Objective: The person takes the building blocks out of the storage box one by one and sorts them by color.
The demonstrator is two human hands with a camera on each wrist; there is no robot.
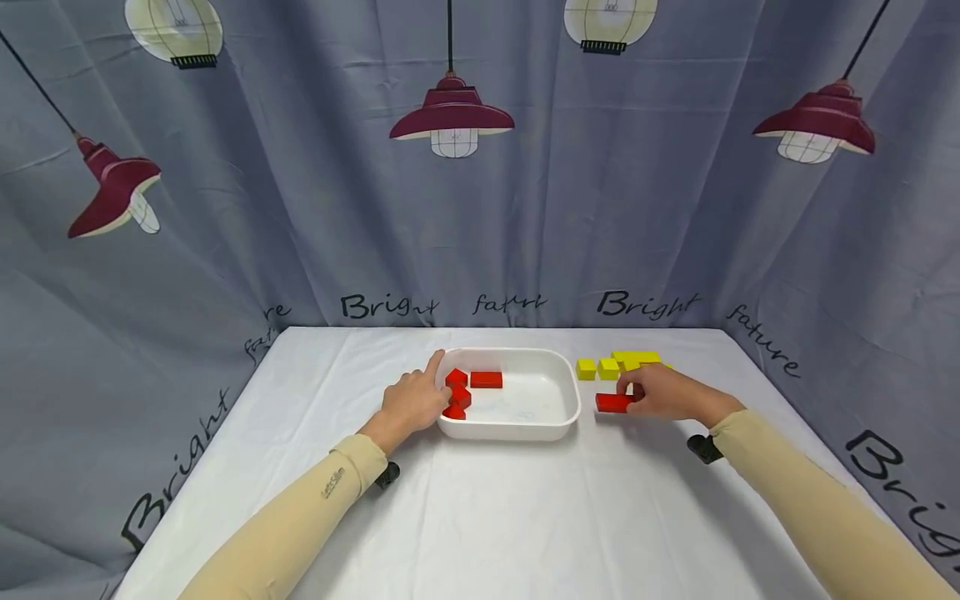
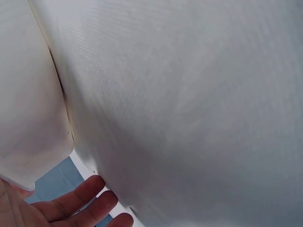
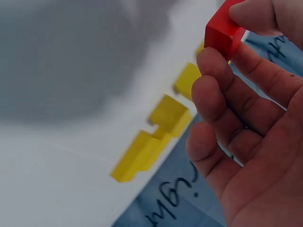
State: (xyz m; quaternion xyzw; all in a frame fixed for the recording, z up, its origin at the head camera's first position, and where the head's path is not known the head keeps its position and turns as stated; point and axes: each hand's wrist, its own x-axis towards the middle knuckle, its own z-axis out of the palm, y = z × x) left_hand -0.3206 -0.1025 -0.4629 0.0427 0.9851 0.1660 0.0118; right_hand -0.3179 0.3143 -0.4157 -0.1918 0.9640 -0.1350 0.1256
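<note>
A white tray (image 1: 525, 432) stands on the white table, with several red blocks (image 1: 459, 396) along its left side and a flat red block (image 1: 486, 380) near its back wall. My left hand (image 1: 412, 402) holds the tray's left rim, thumb over the edge and index finger stretched toward the back corner. In the left wrist view, the other fingers (image 2: 90, 191) extend below the tray's wall (image 2: 28, 104). To the right of the tray, my right hand (image 1: 667, 393) pinches a red rectangular block (image 3: 221, 30) between thumb and fingertips, just above the table.
Several yellow blocks (image 1: 608, 368) lie in a group behind my right hand, close to the tray's right side. A grey-blue curtain (image 1: 480, 233) with printed lamps and lettering surrounds the white table (image 1: 480, 517) at the back and sides.
</note>
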